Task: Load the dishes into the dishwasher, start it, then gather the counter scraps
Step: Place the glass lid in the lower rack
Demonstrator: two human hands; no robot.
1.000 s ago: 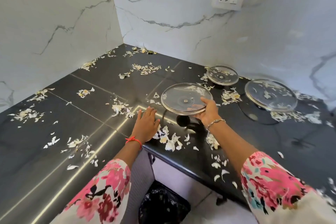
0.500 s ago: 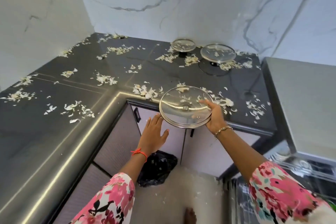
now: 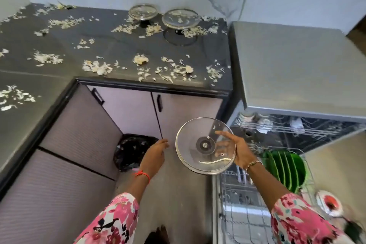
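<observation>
My right hand (image 3: 240, 151) grips a round glass lid (image 3: 195, 144) by its right rim, knob side down, in front of the cabinet doors and just left of the open dishwasher (image 3: 293, 130). My left hand (image 3: 155, 153) hangs free beside the lid with relaxed fingers and holds nothing. The dishwasher's lower rack (image 3: 243, 210) is pulled out and carries green plates (image 3: 285, 168). Two more glass lids (image 3: 143, 11) (image 3: 181, 18) stand upside down at the back of the dark counter (image 3: 111, 45). Pale peel scraps (image 3: 98, 67) are scattered across that counter.
A black-lined bin (image 3: 131, 149) sits on the floor in the cabinet corner. The dishwasher's grey top (image 3: 293, 65) adjoins the counter on the right. A red-and-white dish (image 3: 329, 203) lies low in the rack at the right. White cups (image 3: 264, 124) sit in the upper rack.
My right hand has carried the glass lid off the counter, down and to the right beside the open dishwasher. My left hand left the counter edge and dropped. The view swung right.
</observation>
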